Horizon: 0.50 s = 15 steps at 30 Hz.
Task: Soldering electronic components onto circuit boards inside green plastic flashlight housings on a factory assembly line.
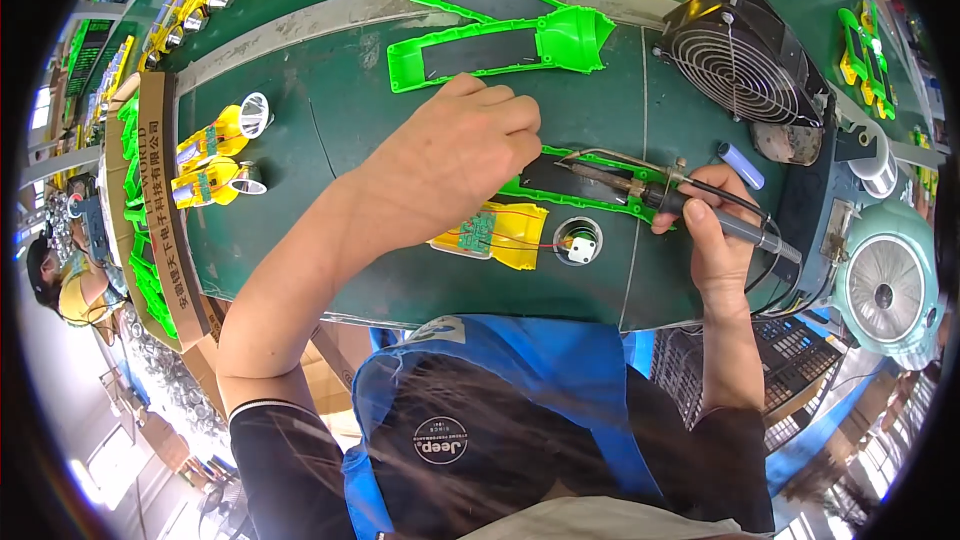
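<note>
My right hand [718, 240] grips a soldering iron [738, 228], with a thin metal tube fixed along its shaft. The iron's tip points left, over a green plastic housing [620, 202] with a dark strip inside. My left hand [470, 155] is closed above that housing's left end; its fingertips are hidden, so what they hold cannot be seen. Just below lies a yellow lamp body [518, 248] with a green circuit board [478, 232], partly covered by my left wrist. Thin wires run from it to a round reflector [578, 240] with a white piece in it.
Two green housings [480, 50] lie beyond my left hand. A black fan [735, 60] and a blue cylindrical cell [741, 165] are at the right, a teal fan [885, 285] beyond. Leftward lie two yellow lamp assemblies [212, 182] and a cardboard box [160, 210] of green parts.
</note>
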Each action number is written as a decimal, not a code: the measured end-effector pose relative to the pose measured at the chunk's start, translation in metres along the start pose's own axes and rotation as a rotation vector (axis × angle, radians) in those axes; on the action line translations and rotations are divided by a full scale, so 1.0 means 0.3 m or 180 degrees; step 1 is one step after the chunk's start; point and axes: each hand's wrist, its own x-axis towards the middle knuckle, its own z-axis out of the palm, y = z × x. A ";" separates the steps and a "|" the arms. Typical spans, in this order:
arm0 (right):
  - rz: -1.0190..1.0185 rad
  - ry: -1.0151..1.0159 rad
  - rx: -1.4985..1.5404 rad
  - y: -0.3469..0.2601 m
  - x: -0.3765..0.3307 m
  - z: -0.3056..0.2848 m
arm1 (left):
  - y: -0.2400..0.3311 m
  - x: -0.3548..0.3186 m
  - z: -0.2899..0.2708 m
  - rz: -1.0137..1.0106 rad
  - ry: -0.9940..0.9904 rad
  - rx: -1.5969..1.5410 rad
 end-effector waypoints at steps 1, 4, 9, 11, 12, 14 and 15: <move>-0.0069 -0.0032 0.0001 0.005 -0.005 -0.004 | 0.000 -0.001 -0.001 0.0000 -0.0008 0.0015; -0.0286 -0.0144 0.0161 0.023 -0.009 -0.030 | 0.000 -0.002 -0.007 -0.0073 -0.0129 0.0013; -0.0372 -0.0186 0.0348 0.030 -0.023 -0.057 | 0.002 0.009 -0.015 -0.0126 -0.0236 -0.0015; -0.0458 -0.0183 0.0303 0.038 -0.025 -0.065 | 0.008 0.012 -0.023 -0.0150 -0.0317 0.0030; -0.0458 -0.0181 0.0314 0.041 -0.024 -0.068 | 0.010 0.013 -0.027 -0.0181 -0.0371 0.0053; -0.0546 -0.0188 0.0391 0.048 -0.021 -0.074 | 0.013 0.014 -0.034 -0.0206 -0.0420 0.0040; -0.0543 -0.0176 0.0396 0.050 -0.023 -0.076 | 0.012 0.015 -0.036 -0.0223 -0.0462 0.0020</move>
